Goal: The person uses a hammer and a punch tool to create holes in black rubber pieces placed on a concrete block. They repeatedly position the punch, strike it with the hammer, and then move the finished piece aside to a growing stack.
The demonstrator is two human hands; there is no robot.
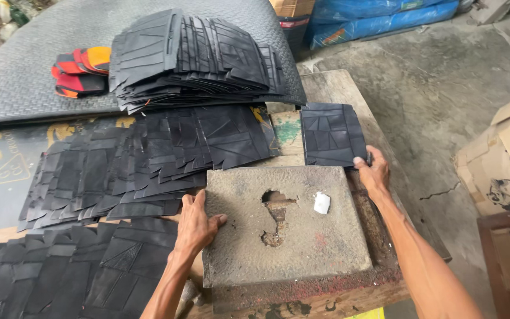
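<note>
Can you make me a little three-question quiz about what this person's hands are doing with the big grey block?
1. True or false: the left hand lies on the left edge of the grey stone block.
2. What does the right hand touch? A) the red and orange gloves B) the small black sheet stack beside the block's far corner C) the cardboard box
3. Fill in: the middle of the block has a chipped ____ in it.

Key: 1 true. 2 B. 3 hole; a small white scrap lies next to it.
</note>
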